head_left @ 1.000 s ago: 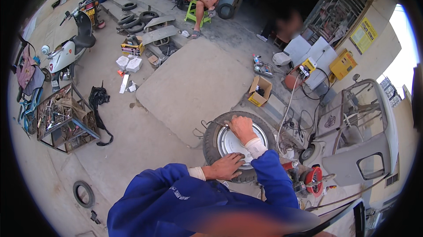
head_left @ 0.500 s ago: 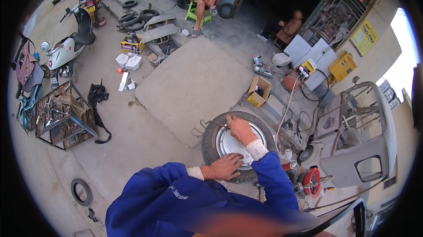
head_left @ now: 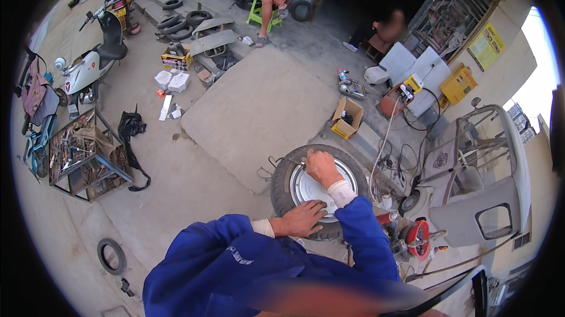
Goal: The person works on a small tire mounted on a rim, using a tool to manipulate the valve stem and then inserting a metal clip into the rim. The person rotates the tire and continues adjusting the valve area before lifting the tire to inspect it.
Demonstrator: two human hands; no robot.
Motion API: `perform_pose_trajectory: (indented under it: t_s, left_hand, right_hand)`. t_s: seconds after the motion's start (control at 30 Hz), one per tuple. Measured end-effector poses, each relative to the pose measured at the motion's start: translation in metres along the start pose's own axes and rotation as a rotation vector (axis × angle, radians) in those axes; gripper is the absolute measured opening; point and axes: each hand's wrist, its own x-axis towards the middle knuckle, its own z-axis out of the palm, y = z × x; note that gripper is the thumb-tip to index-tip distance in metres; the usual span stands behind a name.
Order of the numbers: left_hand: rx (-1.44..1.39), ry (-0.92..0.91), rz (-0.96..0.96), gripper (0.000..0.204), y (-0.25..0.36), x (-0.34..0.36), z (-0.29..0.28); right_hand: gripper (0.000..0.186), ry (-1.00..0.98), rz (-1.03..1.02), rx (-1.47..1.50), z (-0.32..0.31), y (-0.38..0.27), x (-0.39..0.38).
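A wheel with a black tyre (head_left: 283, 192) and a silver metal hub (head_left: 306, 185) lies flat in front of me. My left hand (head_left: 301, 219) rests on the near side of the hub, palm down, its fingers stretched over the metal. At the far side of the rim my right hand (head_left: 322, 167) is closed, fingers curled downward. A thin dark piece (head_left: 294, 161), like a rod or cable, sticks out leftward from this fist across the tyre. What the fingers wrap round is mostly hidden. Dark cable loops (head_left: 268, 167) show just left of the tyre.
An open cardboard box (head_left: 347, 118) stands beyond the wheel. A red round tray (head_left: 418, 240) is to its right, beside a grey vehicle (head_left: 471, 217). A metal tool rack (head_left: 88, 155) and scooter (head_left: 97, 61) stand left. One person sits on a green stool (head_left: 257, 14), another by the doorway.
My right hand has shifted very slightly at the rim, still closed. My left hand stays on the hub. The whole view has moved a little.
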Motion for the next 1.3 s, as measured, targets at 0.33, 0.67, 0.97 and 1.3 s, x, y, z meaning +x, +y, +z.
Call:
perform_pose_trajectory:
  t_s: [0.33, 0.67, 0.97, 1.3]
  left_hand:
    - [0.024, 0.028, -0.001, 0.058, 0.001, -0.002, 0.004]
    - [-0.01, -0.008, -0.001, 0.058, 0.001, 0.001, 0.002]
    - [-0.003, 0.003, -0.002, 0.059, 0.0, -0.003, 0.003]
    - [-0.009, -0.009, 0.009, 0.061, 0.0, 0.0, -0.002]
  right_hand:
    - [0.03, 0.054, -0.16, -0.014, 0.018, 0.012, 0.001]
    - [0.039, 0.193, -0.123, 0.06, 0.021, 0.01, -0.003]
    - [0.031, -0.001, 0.082, 0.017, 0.006, -0.009, 0.0]
    - [0.03, 0.12, -0.092, -0.018, 0.023, 0.009, 0.001]
